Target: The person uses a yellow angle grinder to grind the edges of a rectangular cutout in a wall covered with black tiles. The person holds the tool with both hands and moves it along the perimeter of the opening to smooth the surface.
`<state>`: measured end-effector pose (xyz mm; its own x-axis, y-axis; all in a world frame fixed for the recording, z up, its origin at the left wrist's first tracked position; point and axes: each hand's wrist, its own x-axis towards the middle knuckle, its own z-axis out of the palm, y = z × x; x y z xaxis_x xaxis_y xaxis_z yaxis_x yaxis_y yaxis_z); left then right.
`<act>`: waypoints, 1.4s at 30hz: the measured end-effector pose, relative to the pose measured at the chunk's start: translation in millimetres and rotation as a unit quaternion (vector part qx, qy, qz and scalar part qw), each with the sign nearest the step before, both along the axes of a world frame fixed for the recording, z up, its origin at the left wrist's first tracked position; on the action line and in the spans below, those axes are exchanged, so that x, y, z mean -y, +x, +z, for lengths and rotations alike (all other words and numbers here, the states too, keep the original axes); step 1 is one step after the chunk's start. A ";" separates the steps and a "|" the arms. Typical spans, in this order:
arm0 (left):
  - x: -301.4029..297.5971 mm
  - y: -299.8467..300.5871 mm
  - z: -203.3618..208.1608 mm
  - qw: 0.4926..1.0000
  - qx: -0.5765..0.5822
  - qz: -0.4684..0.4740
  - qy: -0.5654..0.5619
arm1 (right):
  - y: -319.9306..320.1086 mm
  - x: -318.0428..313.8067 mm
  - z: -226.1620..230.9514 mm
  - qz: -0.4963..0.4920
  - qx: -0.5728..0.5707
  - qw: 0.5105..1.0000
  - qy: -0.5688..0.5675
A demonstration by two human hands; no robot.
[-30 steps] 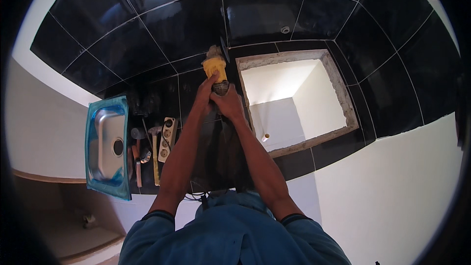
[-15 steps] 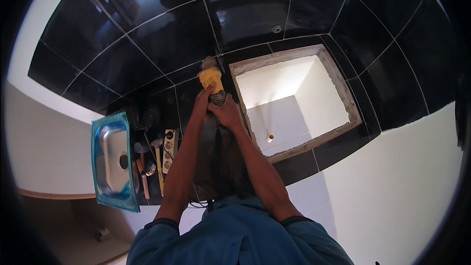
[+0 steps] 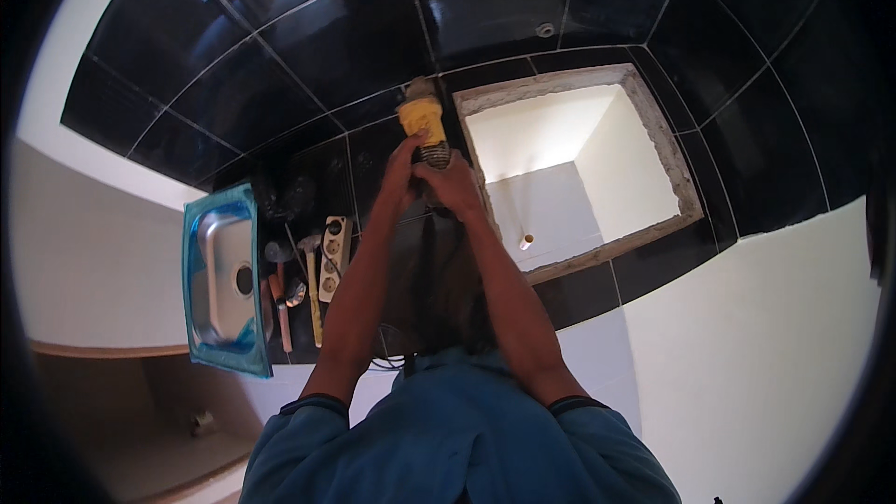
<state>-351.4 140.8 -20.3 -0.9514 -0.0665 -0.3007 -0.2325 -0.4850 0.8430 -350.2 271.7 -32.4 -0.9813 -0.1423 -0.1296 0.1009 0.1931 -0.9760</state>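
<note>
Both of my hands are closed around a yellow and black angle grinder at the back of the black tiled counter. My left hand grips the side of its yellow body. My right hand wraps the dark ribbed rear part, close against the left. The tool's dusty grey head points away from me, near the foot of the tiled wall. Just right of it lies a square cutout with rough, pale edges. My hands hide part of the tool's rear, and its disc cannot be made out.
A steel sink with blue film round its rim lies at the left. Beside it are a hammer, an orange-handled tool and a white power strip. Through the cutout a pipe stub shows. Black tiled walls rise behind.
The view has shifted a little, so the whole scene sits slightly higher and further right. Both hands keep their grip on the grinder, which stays about the same place beside the cutout.
</note>
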 end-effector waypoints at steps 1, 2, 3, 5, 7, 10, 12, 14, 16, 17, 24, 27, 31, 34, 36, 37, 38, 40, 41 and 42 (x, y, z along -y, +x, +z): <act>1.0 0.6 -1.8 1.000 0.004 0.006 0.006 | 1.7 -0.7 2.0 0.005 0.005 1.000 0.002; 2.9 1.9 -3.4 1.000 0.008 0.012 0.012 | 2.5 -0.3 4.4 0.009 0.010 1.000 0.005; -6.7 -4.9 2.2 1.000 0.004 -0.003 0.000 | -10.4 -4.8 -18.6 0.014 0.014 0.998 -0.064; -6.2 -1.3 3.1 0.999 0.022 0.014 -0.030 | -7.6 -4.4 -15.9 0.018 0.029 0.998 -0.046; -1.9 0.5 1.1 0.999 0.020 0.024 -0.031 | -1.8 -3.4 -2.5 0.022 0.021 0.999 -0.035; 0.6 -0.8 -5.8 1.000 -0.003 0.019 -0.003 | 1.7 -4.0 4.2 0.022 -0.008 0.999 -0.035; -2.9 -5.2 -6.8 1.000 -0.007 0.006 -0.005 | -8.0 -4.1 -15.0 0.017 -0.007 0.999 -0.048; 2.7 -8.3 -13.8 1.000 -0.018 0.000 0.000 | -12.8 -2.0 -24.0 0.036 0.003 0.998 -0.055; 4.3 -7.6 -14.4 1.000 -0.019 -0.005 0.007 | -10.8 -1.2 -20.6 0.032 0.009 0.999 -0.040; 4.9 -6.7 -14.6 1.000 -0.018 -0.005 0.011 | -9.1 -0.7 -18.8 0.021 0.008 0.999 -0.022; -2.0 -3.0 1.3 1.000 0.005 -0.009 -0.028 | -11.2 -5.6 -18.8 0.019 0.016 0.999 -0.043; 5.7 -5.6 -4.9 0.999 0.003 -0.017 -0.029 | -13.7 1.1 -25.2 0.026 0.016 0.998 -0.061; 3.3 -9.0 -10.9 0.999 0.005 0.000 -0.039 | -11.1 0.1 -21.6 0.029 0.021 0.997 -0.073; 6.1 -6.3 -15.0 1.000 -0.011 -0.001 -0.017 | -7.1 -2.8 -6.1 0.064 0.045 0.991 -0.112; 8.1 -5.3 -14.0 1.000 -0.008 -0.004 -0.017 | -1.3 -5.6 9.1 0.065 0.065 0.988 -0.122; 8.2 -6.5 -14.0 1.000 -0.005 -0.008 -0.013 | 1.4 -5.7 16.3 0.057 0.074 0.988 -0.121; 8.1 -7.8 -14.2 1.000 -0.003 -0.010 -0.010 | 2.8 -6.5 21.7 0.049 0.083 0.988 -0.119; 4.2 -9.0 -10.3 1.000 0.001 -0.014 -0.010 | 0.5 -8.9 20.8 0.049 0.084 0.988 -0.121; 3.0 -9.1 -8.6 1.000 0.001 -0.015 -0.014 | -0.4 -9.8 20.1 0.050 0.085 0.988 -0.121; 3.9 -8.9 -8.0 1.000 0.001 -0.013 -0.018 | 0.0 -8.8 21.0 0.042 0.087 0.989 -0.111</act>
<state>-360.3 136.9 -28.3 -0.9524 -0.0531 -0.3001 -0.2457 -0.4490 0.8591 -350.2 280.5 -11.5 -0.9301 -0.2667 -0.2525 0.2645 -0.0096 -0.9643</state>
